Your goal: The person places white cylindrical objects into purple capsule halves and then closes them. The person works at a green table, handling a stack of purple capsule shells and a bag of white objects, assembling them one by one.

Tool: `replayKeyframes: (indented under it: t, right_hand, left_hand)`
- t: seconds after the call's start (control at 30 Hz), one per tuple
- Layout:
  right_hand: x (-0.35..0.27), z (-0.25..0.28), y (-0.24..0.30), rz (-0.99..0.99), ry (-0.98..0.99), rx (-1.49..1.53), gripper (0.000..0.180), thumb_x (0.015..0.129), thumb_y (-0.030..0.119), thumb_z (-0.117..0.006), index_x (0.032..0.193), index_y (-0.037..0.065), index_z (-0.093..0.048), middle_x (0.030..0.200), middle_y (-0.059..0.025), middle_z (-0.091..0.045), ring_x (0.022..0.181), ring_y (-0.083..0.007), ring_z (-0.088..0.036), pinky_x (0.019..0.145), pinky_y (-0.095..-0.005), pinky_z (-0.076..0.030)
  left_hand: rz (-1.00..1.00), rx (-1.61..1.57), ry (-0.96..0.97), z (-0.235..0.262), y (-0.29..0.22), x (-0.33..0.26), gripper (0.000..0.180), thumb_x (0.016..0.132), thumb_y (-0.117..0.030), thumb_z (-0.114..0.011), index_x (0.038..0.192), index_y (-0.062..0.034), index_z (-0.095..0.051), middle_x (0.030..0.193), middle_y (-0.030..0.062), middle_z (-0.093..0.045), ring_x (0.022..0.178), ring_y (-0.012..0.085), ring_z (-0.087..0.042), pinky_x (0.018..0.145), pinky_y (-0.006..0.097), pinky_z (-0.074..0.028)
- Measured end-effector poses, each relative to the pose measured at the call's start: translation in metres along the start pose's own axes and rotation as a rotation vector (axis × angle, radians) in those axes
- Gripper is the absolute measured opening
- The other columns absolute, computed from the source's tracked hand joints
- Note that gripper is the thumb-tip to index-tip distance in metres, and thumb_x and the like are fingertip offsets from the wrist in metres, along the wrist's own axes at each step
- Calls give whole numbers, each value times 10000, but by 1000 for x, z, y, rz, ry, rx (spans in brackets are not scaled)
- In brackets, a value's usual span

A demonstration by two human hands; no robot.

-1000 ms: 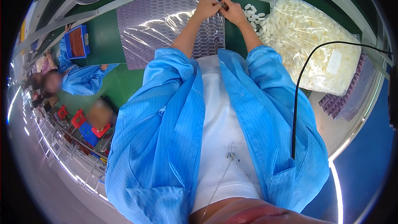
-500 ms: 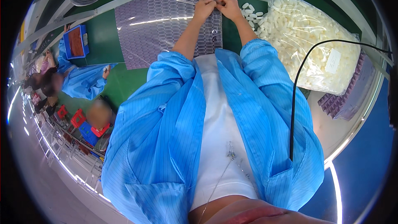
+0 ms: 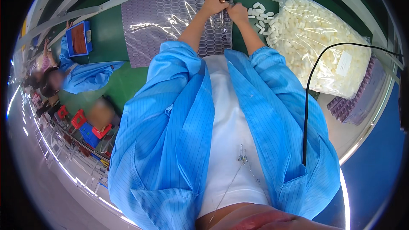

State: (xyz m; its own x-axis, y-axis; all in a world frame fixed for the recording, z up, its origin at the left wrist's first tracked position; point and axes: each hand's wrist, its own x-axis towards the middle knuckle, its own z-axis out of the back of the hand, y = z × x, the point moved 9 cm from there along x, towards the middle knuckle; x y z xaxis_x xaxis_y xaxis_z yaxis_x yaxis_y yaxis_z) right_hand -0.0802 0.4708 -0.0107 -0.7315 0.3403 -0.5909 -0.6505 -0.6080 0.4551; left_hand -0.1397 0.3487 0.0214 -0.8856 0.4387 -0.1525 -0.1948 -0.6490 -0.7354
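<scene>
Both forearms reach straight out from rolled-up blue striped smock sleeves and meet at the far edge of the green work surface (image 3: 106, 55). The left hand (image 3: 215, 5) is curled, its fingers pinched together on the upper edge of a clear plastic tray sheet with rows of purple-tinted hexagonal pockets (image 3: 170, 21). The right hand (image 3: 238, 12) sits just beside it, knuckles touching, fingers closed on the same edge; whether a small part lies between the fingertips cannot be told. The sheet spreads from the grip leftward and toward the body. Just right of the grip lie loose small white cylindrical parts (image 3: 260, 13). Further right, a large clear plastic bag (image 3: 328, 38) is full of the same white pieces. Beyond it, a stack of purple trays (image 3: 347, 106).
</scene>
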Motion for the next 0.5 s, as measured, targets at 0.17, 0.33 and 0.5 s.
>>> replayKeyframes:
  t: [0.17, 0.33, 0.5]
  right_hand:
    - [19, -13, -6, -32, 255, 93, 427, 696, 366, -722, 826, -37, -662, 846, -200, -667, 842, -313, -663, 728, -382, -526]
    - [25, -15, -7, -45, 376, 73, 402, 677, 342, -716, 788, -41, -664, 795, -181, -673, 754, -280, -671, 665, -349, -524]
    - [29, -3, 9, 287, 259, -123, 373, 661, 297, -689, 876, -7, -671, 893, -208, -674, 867, -362, -655, 769, -399, -517]
  left_hand:
    - [81, 111, 233, -13, 13, 11, 312, 676, -376, -658, 677, -66, -628, 620, 98, -605, 606, 270, -584, 599, 356, -467]
    - [-3, 328, 321, -25, 0, 18, 322, 661, -379, -652, 670, -57, -647, 659, 133, -630, 659, 312, -620, 652, 392, -495]
    - [-37, 489, 412, -38, -14, 18, 359, 657, -370, -654, 734, -21, -680, 761, 187, -656, 740, 344, -643, 728, 417, -510]
